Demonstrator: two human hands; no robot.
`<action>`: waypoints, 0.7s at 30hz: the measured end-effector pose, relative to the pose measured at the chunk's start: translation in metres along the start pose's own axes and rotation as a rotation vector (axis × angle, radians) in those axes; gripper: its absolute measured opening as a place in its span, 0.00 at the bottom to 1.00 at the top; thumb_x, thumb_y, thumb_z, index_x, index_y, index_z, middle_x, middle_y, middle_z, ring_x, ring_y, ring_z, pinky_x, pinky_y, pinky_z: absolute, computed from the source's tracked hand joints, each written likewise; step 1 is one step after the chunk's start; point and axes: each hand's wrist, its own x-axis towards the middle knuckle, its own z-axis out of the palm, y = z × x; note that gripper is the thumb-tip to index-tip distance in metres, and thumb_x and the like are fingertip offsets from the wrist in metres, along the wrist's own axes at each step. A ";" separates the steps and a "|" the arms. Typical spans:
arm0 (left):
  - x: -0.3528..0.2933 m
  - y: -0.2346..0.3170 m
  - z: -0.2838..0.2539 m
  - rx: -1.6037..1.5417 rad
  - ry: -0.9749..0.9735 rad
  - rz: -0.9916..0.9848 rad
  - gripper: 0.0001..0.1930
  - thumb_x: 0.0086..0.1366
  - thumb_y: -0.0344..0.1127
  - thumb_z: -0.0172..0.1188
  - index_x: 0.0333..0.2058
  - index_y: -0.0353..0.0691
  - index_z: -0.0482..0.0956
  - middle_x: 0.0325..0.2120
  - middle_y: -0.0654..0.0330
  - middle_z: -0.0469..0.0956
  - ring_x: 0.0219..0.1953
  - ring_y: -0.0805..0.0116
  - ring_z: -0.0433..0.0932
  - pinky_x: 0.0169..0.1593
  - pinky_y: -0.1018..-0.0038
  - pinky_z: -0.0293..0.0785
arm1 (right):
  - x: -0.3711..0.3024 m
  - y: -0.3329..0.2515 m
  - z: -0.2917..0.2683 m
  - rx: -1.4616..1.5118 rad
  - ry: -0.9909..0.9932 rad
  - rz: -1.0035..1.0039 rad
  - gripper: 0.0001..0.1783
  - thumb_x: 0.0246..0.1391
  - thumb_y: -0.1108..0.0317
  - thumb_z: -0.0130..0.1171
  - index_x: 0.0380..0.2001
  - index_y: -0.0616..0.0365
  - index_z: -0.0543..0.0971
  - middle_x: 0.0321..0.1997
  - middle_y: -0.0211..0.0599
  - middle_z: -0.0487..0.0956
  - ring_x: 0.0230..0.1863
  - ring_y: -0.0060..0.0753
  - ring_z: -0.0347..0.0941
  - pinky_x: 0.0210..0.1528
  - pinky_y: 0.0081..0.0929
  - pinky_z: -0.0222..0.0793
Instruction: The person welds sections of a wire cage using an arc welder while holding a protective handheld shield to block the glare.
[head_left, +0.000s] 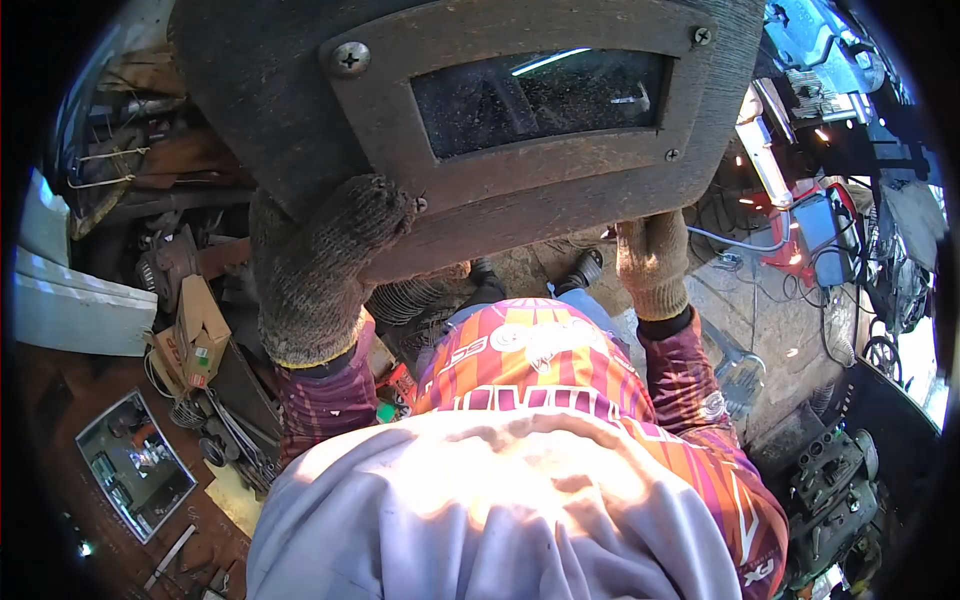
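Observation:
A dark, worn welding shield (530,185) with a tinted rectangular window (545,100) and screws at its corners fills the upper middle. My left hand (335,245), in a grey-brown knitted glove, is closed on the shield's lower left part. Below the shield's lower right edge is my right hand (652,265), gloved alike, its fingers curled and partly hidden behind the shield. What it holds cannot be made out. Orange sparks (745,200) fly to the right of the shield. Whatever lies behind the shield is hidden.
At right stand a blue and red machine (825,240) with cables and a grey cable (745,245) running toward the shield. A dark metal machine (830,490) sits lower right. Cardboard (190,335), scrap metal and a framed glass or mirror (137,465) crowd the left. My feet (580,270) stand below.

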 end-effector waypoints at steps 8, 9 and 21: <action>0.001 -0.001 0.001 -0.719 -0.045 -0.078 0.25 0.67 0.28 0.60 0.61 0.43 0.66 0.49 0.44 0.78 0.48 0.53 0.83 0.51 0.60 0.84 | 0.004 -0.007 0.000 -0.239 0.030 -0.200 0.26 0.64 0.61 0.58 0.59 0.66 0.67 0.43 0.48 0.80 0.39 0.42 0.81 0.41 0.32 0.75; -0.007 -0.011 0.003 -0.793 -0.022 -0.177 0.24 0.68 0.29 0.58 0.61 0.43 0.66 0.49 0.43 0.77 0.48 0.53 0.82 0.52 0.59 0.84 | 0.004 -0.009 0.000 -0.344 0.054 -0.305 0.27 0.64 0.62 0.59 0.59 0.66 0.66 0.45 0.49 0.80 0.42 0.44 0.81 0.43 0.33 0.75; -0.050 -0.087 0.009 -1.192 0.314 -0.945 0.22 0.74 0.41 0.48 0.60 0.34 0.66 0.57 0.43 0.72 0.53 0.49 0.78 0.55 0.56 0.80 | 0.002 0.003 0.004 0.229 0.128 -0.075 0.36 0.64 0.51 0.58 0.62 0.67 0.60 0.40 0.36 0.77 0.33 0.24 0.75 0.35 0.23 0.75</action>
